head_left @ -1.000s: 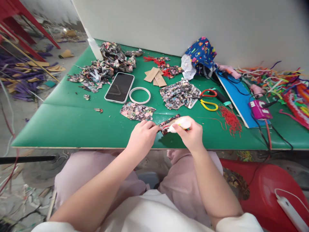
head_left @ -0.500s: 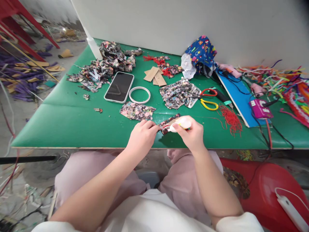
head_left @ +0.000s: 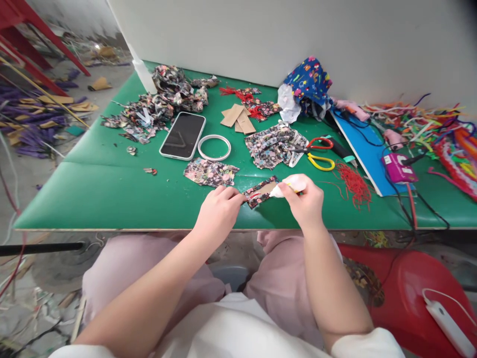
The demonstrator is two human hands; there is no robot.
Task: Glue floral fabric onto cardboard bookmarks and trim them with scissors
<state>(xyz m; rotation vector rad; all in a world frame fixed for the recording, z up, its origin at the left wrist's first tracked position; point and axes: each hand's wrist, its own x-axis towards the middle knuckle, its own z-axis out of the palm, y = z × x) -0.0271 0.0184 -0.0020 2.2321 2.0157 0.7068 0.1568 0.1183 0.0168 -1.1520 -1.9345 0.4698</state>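
Note:
My left hand [head_left: 220, 206] is closed on the left end of a small cardboard strip edged with floral fabric [head_left: 266, 188], near the table's front edge. A red cord and a whitish streak show on the strip beside my fingertips. In my right hand [head_left: 307, 201] is a white glue bottle [head_left: 292, 185], tilted with its nozzle pointing left at the strip's right part. Whether the nozzle touches the strip I cannot tell. A flat floral fabric piece [head_left: 211, 172] lies just beyond my left hand.
On the green table [head_left: 93, 194] lie a phone [head_left: 183, 135], a white ring [head_left: 214, 147], cardboard pieces [head_left: 238, 118], scissors [head_left: 321, 161], red threads [head_left: 354, 184] and crumpled floral fabric [head_left: 274, 144]. A blue board [head_left: 359, 149], a purple box [head_left: 399, 168] with cables and colourful cords [head_left: 421, 122] occupy the right.
The glue bottle in my right hand has moved right along the strip, baring more of the cardboard. My left hand keeps its hold. The view has shifted slightly.

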